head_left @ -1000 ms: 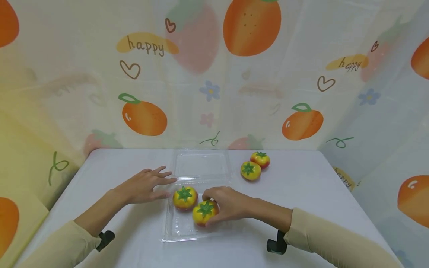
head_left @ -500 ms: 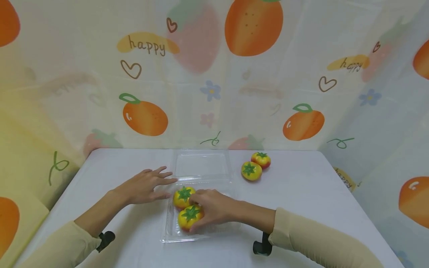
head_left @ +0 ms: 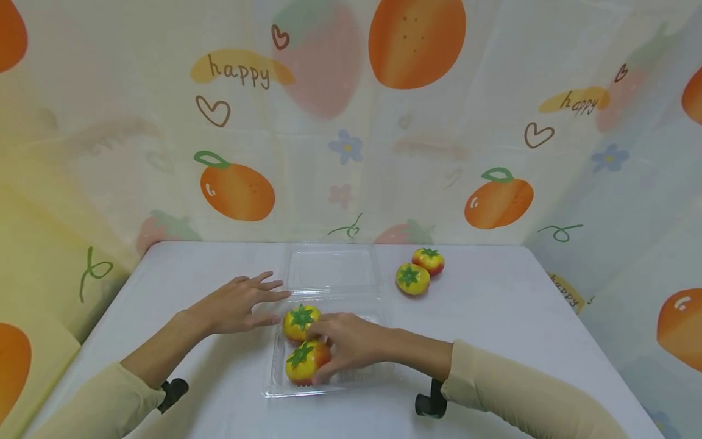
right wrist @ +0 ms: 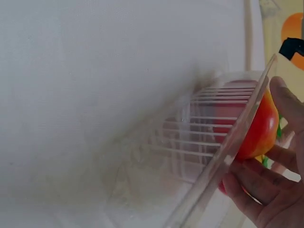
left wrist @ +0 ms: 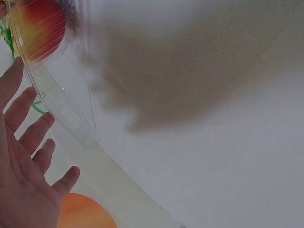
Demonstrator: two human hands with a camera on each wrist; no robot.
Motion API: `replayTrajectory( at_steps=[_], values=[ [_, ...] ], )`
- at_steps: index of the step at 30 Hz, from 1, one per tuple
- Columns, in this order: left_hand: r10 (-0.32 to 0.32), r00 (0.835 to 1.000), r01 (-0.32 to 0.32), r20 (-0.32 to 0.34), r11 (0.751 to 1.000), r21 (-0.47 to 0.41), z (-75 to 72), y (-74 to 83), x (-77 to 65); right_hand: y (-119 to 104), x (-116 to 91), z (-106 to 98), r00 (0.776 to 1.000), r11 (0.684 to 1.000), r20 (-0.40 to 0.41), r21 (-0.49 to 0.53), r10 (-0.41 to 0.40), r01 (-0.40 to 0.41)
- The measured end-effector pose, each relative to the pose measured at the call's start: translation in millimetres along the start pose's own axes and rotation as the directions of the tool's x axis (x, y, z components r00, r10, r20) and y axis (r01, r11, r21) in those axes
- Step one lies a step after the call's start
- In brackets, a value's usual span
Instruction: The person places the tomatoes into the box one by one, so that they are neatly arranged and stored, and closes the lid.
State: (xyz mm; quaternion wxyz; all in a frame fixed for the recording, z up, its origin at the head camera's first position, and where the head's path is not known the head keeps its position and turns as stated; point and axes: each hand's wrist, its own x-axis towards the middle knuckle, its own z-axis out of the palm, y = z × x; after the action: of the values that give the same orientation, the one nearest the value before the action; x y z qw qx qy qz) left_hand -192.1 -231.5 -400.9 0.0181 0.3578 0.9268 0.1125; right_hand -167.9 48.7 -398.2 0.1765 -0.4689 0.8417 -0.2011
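A clear plastic clamshell box (head_left: 269,390) lies with its lid flipped back on the white table. Two yellow-and-red toy tomatoes with green star-shaped tops sit in its left half: a rear tomato (head_left: 298,321) and a front tomato (head_left: 303,364). My right hand (head_left: 351,342) holds the front one from the right, and in the right wrist view thumb and fingers are on either side of that red-and-yellow fruit (right wrist: 261,130). At the box's left edge my left hand (head_left: 236,305) has its fingers spread, fingertips right at the rim; it holds nothing.
Beyond the box's right side two more toy tomatoes lie side by side, a nearer tomato (head_left: 412,279) and a farther tomato (head_left: 428,261). The clear lid (head_left: 331,268) lies flat behind the box. A printed fruit curtain (head_left: 351,122) borders the table's rear edge.
My right hand has moved left inside the box, carrying the front tomato to the left-front part, where it has tipped leftward. The left hand has stayed in place.
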Motion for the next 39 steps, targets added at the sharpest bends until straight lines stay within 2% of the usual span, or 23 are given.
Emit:
replayTrajectory(
  at_steps=[4, 8, 17, 21, 29, 35, 39],
  values=[
    [-0.006, 1.000, 0.006, -0.001, 1.000, -0.006, 0.1, -0.6, -0.1, 3, -2, -1, 1.000, 0.997, 0.025, 0.073, -0.016, 0.014],
    [-0.004, 1.000, 0.004, -0.005, 1.000, -0.004, 0.9, -0.8, 0.1, 5, -1, 2, 0.999, 0.996, 0.027, 0.090, -0.018, 0.016],
    [-0.010, 1.000, 0.010, -0.001, 1.000, -0.003, 1.1, 1.3, -0.3, -1, 5, 6, 1.000, 1.000, -0.005, 0.013, -0.026, 0.026],
    [-0.009, 1.000, 0.009, -0.004, 1.000, -0.001, 0.1, 1.3, -0.6, -3, 6, 7, 1.000, 1.000, -0.011, -0.011, -0.006, 0.006],
    [-0.009, 1.000, 0.009, 0.008, 1.000, 0.003, -0.8, 2.2, 1.1, -2, 0, 7, 1.000, 1.000, -0.027, 0.016, 0.006, -0.006],
    [-0.008, 1.000, 0.008, 0.016, 1.000, 0.001, -1.1, 1.9, 3.0, 5, -7, -6, 0.998, 0.997, -0.020, 0.037, 0.068, -0.067],
    [-0.010, 1.000, 0.010, 0.025, 1.000, 0.003, -1.8, 1.3, 3.9, 11, -15, -21, 0.992, 0.993, -0.057, 0.017, 0.113, -0.113]
  ],
)
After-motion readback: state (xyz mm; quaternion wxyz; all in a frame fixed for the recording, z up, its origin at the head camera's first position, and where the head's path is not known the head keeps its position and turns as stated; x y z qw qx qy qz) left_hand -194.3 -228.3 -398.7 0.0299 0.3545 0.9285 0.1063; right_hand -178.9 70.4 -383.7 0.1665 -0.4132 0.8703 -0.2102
